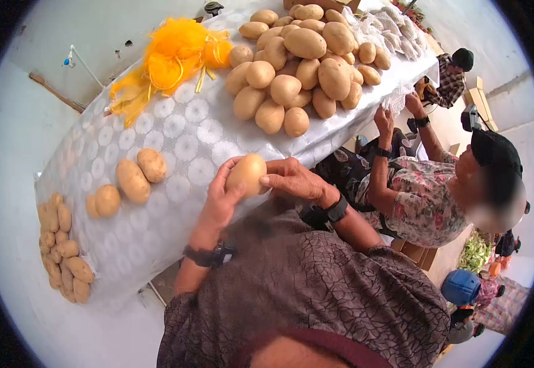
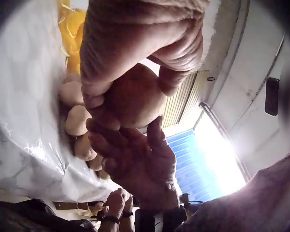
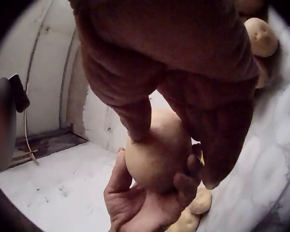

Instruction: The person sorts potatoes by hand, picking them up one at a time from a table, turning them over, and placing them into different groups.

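One large potato (image 1: pixel 247 174) is held between both hands, above the near edge of the covered table. My left hand (image 1: pixel 219 195) grips it from the left, fingers and thumb curled about its side. On the opposite side my right hand (image 1: pixel 296 179) holds it, the thumb lying on its skin. In the left wrist view the potato (image 2: pixel 137 94) sits between the two sets of fingers. The right wrist view shows the potato (image 3: pixel 159 150) cupped from below by the left hand (image 3: pixel 145 208), with right-hand fingers over its top.
A big heap of potatoes (image 1: pixel 285 89) lies across the table (image 1: pixel 178 138), beside orange mesh bags (image 1: pixel 175 58). Several potatoes (image 1: pixel 133 181) lie to the left, and a smaller pile (image 1: pixel 61 251) sits at the far left end. Another person (image 1: pixel 420 190) works at right, handling white netting (image 1: pixel 397 98).
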